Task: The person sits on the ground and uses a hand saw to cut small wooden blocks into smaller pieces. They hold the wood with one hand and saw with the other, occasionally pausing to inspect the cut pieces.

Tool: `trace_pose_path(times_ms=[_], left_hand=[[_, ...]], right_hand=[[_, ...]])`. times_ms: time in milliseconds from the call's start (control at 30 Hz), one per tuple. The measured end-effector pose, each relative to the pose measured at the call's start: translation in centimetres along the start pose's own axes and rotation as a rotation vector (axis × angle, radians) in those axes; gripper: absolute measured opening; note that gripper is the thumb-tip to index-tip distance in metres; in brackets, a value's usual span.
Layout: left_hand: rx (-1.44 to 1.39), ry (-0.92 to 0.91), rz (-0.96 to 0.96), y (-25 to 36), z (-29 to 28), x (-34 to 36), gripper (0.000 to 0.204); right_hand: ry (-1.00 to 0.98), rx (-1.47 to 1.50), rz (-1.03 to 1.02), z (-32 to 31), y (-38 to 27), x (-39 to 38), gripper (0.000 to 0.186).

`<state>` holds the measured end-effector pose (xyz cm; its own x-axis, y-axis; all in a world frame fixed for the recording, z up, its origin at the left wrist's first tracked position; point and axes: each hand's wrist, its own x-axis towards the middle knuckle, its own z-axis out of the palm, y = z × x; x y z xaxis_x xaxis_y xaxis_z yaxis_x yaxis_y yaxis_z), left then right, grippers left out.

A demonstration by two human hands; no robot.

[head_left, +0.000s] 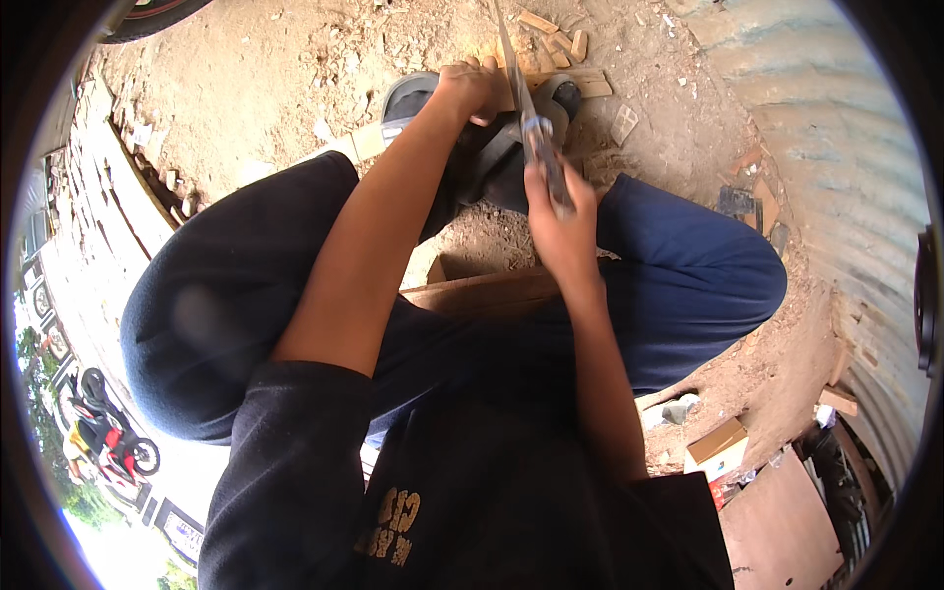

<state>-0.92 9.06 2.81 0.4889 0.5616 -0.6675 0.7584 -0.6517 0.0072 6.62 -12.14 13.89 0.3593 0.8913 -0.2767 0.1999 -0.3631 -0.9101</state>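
My right hand (565, 211) is closed round the handle of a handsaw (521, 88), whose narrow blade points away from me toward the top of the view. The blade lies across a strip of wood (590, 83) set on the ground between my feet. Just left of the blade, my left hand (472, 90) grips the wood with bent fingers, partly hiding it. A dark sandal (405, 98) on my left foot shows beside that hand. The other foot (563, 101) is next to the wood, right of the blade.
Several short wood offcuts (559, 44) lie on the dirt beyond the saw. A corrugated metal wall (816, 147) runs along the right. Low right is a cardboard box (718, 444). A red motorcycle (108, 433) stands far left, and a tyre (152, 20) shows at the top left.
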Motion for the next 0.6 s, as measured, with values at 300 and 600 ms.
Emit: trace_pose_path(times_ms=[300, 600], left_hand=[[-0.096, -0.033, -0.067, 0.0, 0.4, 0.0, 0.085], [-0.073, 0.061, -0.071, -0.5, 0.7, -0.2, 0.077]], right_hand=[[-0.012, 0.044, 0.041, -1.1, -0.7, -4.1, 0.042], [0.092, -0.015, -0.125, 0.3, 1.0, -5.7, 0.037]])
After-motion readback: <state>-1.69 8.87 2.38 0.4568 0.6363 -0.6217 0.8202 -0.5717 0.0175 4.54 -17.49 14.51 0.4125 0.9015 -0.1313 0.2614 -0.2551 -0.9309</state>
